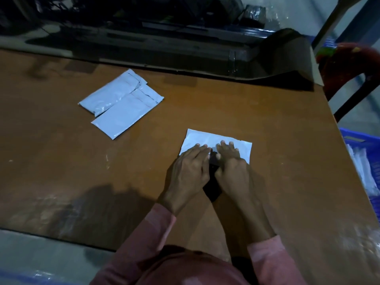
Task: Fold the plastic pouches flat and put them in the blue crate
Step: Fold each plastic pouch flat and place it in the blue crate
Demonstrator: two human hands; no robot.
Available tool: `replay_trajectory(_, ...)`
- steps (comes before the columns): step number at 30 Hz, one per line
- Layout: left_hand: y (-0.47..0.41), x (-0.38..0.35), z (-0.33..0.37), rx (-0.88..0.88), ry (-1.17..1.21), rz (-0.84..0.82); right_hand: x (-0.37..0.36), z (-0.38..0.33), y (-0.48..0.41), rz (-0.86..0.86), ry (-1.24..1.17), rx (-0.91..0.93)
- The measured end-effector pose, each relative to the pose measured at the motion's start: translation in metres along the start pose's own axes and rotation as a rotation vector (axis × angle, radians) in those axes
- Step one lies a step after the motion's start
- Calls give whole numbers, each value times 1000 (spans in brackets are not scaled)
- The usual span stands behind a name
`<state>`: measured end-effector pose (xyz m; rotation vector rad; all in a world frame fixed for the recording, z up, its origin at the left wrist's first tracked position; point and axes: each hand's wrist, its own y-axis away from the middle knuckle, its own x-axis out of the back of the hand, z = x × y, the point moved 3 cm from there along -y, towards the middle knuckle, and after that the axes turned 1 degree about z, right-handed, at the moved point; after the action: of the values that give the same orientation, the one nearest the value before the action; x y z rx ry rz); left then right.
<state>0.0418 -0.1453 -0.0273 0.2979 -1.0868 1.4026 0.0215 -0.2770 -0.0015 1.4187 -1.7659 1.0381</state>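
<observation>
Head view, flattening step in hand: I log left grip [188,171] and right grip [233,171], fingers spread, pressing pouch [213,137] onto worktop [226,103]; next, I judge, crease it, then carry to blue crate [369,137] rightward.

Pouch [213,138] centre on table [61,161]; two pouches [121,103] behind-left, overlapping; crate [357,140] right of table

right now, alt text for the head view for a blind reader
The left hand and right hand press a pale plastic pouch flat on a brown table. Two more pouches overlap further left; a blue crate sits past the table's right edge.
</observation>
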Motion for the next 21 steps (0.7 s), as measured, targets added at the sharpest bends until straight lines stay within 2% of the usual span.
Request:
replay_trajectory(8, 9, -6, -16, -22, -60, -139, -9, 1, 8, -79, 118, 4)
replay_trajectory(10, 3, -2, -16, 16, -9, -105, -5, 1, 4, -145, 153, -13)
replay_trajectory(12, -2, -1, -22, 12, 17, -25, 3, -4, -1, -109, 146, -1)
replay_trajectory(14, -13, -2, -31, -27, -9, -11, 6, -12, -10, -43, 89, 32)
replay_trajectory(17, -31, -8, -39, -29, -21, -110, -9, -8, -34, -55, 94, 38)
replay_trajectory(21, -28, -21, -47, -13, -12, -227, -27, 4, -47, -112, 183, -51)
